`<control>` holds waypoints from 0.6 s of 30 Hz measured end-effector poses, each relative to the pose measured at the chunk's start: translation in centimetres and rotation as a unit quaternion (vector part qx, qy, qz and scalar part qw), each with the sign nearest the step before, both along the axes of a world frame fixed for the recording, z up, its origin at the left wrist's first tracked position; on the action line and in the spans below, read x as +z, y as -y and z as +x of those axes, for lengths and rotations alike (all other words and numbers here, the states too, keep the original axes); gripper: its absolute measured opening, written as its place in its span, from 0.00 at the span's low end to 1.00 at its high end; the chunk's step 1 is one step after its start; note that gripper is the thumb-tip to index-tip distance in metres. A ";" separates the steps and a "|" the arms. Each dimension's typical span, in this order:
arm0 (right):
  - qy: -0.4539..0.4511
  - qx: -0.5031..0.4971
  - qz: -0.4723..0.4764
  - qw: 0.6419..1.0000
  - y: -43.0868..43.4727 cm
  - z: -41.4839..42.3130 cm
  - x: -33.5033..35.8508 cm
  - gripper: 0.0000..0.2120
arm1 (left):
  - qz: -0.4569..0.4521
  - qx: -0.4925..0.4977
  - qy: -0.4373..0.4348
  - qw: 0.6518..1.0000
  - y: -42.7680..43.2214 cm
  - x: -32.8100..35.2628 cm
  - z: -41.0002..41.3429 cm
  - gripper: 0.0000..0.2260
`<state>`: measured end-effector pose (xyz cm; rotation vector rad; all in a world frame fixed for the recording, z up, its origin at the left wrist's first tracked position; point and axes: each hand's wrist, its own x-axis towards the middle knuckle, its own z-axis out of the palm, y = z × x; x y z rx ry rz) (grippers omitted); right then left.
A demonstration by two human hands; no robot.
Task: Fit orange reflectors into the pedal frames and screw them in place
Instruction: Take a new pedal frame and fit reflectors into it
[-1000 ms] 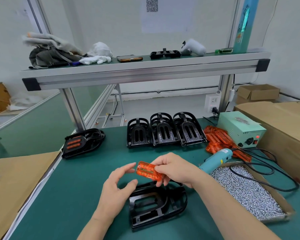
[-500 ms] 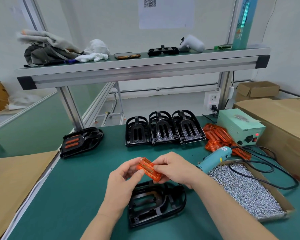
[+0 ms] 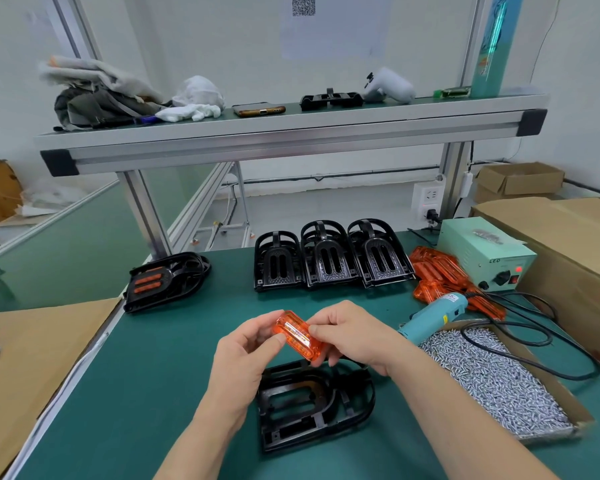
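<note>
Both hands hold one orange reflector just above a black frame lying on the green bench. The left hand has its fingers curled round the reflector's near end, and the right hand pinches its far side. Behind stand three more frames, with a finished pedal to the left and a reflector pile and power box to the right. A screwdriver rests by a tray of screws. A shelf spans the bench before a white wall.
</note>
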<state>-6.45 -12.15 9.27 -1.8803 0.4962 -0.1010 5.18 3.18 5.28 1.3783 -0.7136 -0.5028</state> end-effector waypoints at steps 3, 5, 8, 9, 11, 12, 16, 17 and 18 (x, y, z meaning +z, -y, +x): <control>0.000 0.001 0.007 1.000 -0.1 0.1 0.1 0.12 | -0.005 -0.003 -0.002 1.000 -0.1 0.1 0.0 0.14; 0.001 0.000 0.008 1.000 -0.1 0.1 0.1 0.12 | -0.006 -0.002 -0.003 1.000 -0.1 0.2 0.0 0.13; 0.003 0.003 0.011 1.000 -0.1 0.0 0.3 0.12 | -0.002 -0.006 0.002 1.000 -0.3 0.3 0.0 0.14; 0.005 0.005 0.016 1.000 -0.1 0.0 0.3 0.12 | -0.002 -0.007 0.004 1.000 -0.4 0.3 0.0 0.14; 0.009 0.007 0.026 1.000 -0.2 0.0 0.3 0.12 | -0.007 -0.008 0.006 1.000 -0.5 0.4 0.0 0.14; 0.012 0.008 0.031 0.999 -0.2 0.0 0.3 0.12 | -0.010 -0.008 0.006 1.000 -0.5 0.4 0.0 0.13; 0.021 0.001 0.055 0.998 -0.1 0.0 0.1 0.09 | -0.010 -0.007 0.005 1.000 -0.5 0.5 0.0 0.13; 0.023 -0.001 0.061 0.998 0.0 0.0 0.0 0.07 | -0.007 -0.006 0.006 1.000 -0.5 0.5 0.0 0.13; 0.025 -0.004 0.063 0.998 0.1 -0.1 0.0 0.06 | -0.001 -0.010 0.007 1.000 -0.6 0.6 0.0 0.15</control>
